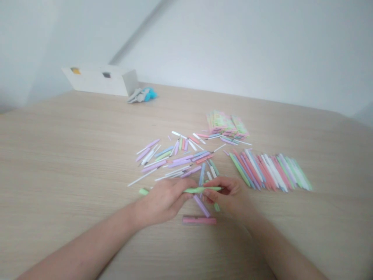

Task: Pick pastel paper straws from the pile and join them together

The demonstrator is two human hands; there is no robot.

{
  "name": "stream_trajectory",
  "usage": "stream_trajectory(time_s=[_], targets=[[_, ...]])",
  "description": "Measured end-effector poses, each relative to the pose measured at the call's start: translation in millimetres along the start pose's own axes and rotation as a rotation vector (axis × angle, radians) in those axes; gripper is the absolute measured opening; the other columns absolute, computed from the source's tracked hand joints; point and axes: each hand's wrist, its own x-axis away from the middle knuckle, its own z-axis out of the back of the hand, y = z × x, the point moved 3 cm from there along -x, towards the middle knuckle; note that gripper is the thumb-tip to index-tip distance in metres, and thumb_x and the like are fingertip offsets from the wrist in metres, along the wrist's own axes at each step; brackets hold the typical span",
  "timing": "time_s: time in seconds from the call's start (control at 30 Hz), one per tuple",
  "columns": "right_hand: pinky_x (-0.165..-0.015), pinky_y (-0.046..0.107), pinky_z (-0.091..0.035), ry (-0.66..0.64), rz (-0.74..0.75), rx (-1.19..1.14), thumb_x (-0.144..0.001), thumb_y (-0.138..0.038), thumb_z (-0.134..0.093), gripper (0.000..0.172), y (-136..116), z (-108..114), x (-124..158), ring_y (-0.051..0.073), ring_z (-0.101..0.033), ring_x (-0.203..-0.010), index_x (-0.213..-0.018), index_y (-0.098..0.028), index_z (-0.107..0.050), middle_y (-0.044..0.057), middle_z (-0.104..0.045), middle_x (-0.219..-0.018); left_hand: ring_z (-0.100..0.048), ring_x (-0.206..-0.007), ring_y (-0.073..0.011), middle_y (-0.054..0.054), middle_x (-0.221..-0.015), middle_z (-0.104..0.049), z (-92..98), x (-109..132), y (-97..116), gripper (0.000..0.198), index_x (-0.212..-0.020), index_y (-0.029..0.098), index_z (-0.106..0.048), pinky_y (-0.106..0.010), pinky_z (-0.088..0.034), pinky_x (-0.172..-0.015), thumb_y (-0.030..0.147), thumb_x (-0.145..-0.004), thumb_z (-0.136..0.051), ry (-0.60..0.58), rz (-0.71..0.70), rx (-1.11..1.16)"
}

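Note:
Between both hands lies a light green pen [190, 190], held level above the table. My left hand [167, 196] is closed around its body, and the blunt end sticks out to the left. With fingertips pinched near the tapered end, my right hand [229, 194] grips the same pen. Just beneath the hands are a purple pen barrel [201, 206] and a pink piece [199, 221] lying crosswise. Beyond them spreads a loose heap of pen parts [182, 159]: coloured barrels, white pieces and thin refills. Motion blurs the fine detail.
A row of pens [271, 171] in several colours lies side by side to the right. Stacked pink-and-green packets [225, 124] sit behind the heap. At the back left stand a white box [99, 81] and a crumpled grey-and-blue item [142, 95] on the wooden table [72, 155], near the wall.

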Motion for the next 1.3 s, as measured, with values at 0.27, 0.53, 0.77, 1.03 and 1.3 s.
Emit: stream_trajectory(time_s=[0.27, 0.53, 0.77, 1.03, 1.3], targets=[[-0.043, 0.018, -0.044, -0.047, -0.034, -0.019, -0.073, -0.036, -0.068, 0.022, 1, -3, 0, 0.009, -0.055, -0.044, -0.077, -0.014, -0.069, 0.0, -0.063, -0.053, -0.062, -0.093, -0.0198, -0.009, -0.101, -0.066, -4.1, 0, 1, 0.025, -0.114, 0.016, -0.051, -0.033, -0.049, -0.081, 0.025, -0.094, -0.04, 0.011, -0.012, -0.077], [-0.038, 0.017, -0.037, -0.048, -0.009, 0.031, -0.076, -0.039, -0.064, 0.026, 0, -3, -1, 0.007, -0.049, -0.039, -0.069, -0.014, -0.066, -0.003, -0.055, -0.047, -0.063, -0.089, -0.0202, -0.009, -0.098, -0.066, -4.2, -1, 2, 0.027, -0.112, 0.015, -0.053, -0.035, -0.05, -0.079, 0.027, -0.095, -0.038, 0.014, -0.04, -0.14], [-0.044, 0.017, -0.04, -0.047, 0.034, 0.074, -0.076, -0.037, -0.065, 0.022, 0, -3, -1, 0.008, -0.052, -0.047, -0.08, -0.015, -0.064, -0.002, -0.057, -0.056, -0.062, -0.09, -0.0194, -0.008, -0.097, -0.066, -2.8, -1, 3, 0.026, -0.111, 0.017, -0.054, -0.033, -0.049, -0.079, 0.027, -0.095, -0.036, -0.005, 0.025, -0.143], [-0.06, 0.024, -0.046, -0.02, 0.218, 0.254, -0.076, -0.026, -0.065, 0.011, -10, 9, 0, 0.013, -0.058, -0.065, -0.084, -0.019, -0.064, 0.001, -0.064, -0.074, -0.062, -0.086, -0.0185, -0.007, -0.094, -0.066, 0.6, -1, -1, 0.024, -0.107, 0.017, -0.054, -0.03, -0.048, -0.075, 0.027, -0.095, -0.036, 0.007, 0.046, -0.132], [-0.055, 0.023, -0.042, -0.039, 0.168, 0.28, -0.077, -0.036, -0.064, 0.02, -6, 11, -2, 0.013, -0.057, -0.059, -0.08, -0.017, -0.069, 0.001, -0.066, -0.066, -0.063, -0.087, -0.0187, -0.007, -0.098, -0.066, -1.7, 1, 0, 0.022, -0.112, 0.018, -0.048, -0.031, -0.049, -0.074, 0.026, -0.095, -0.038, 0.016, 0.02, -0.124]])
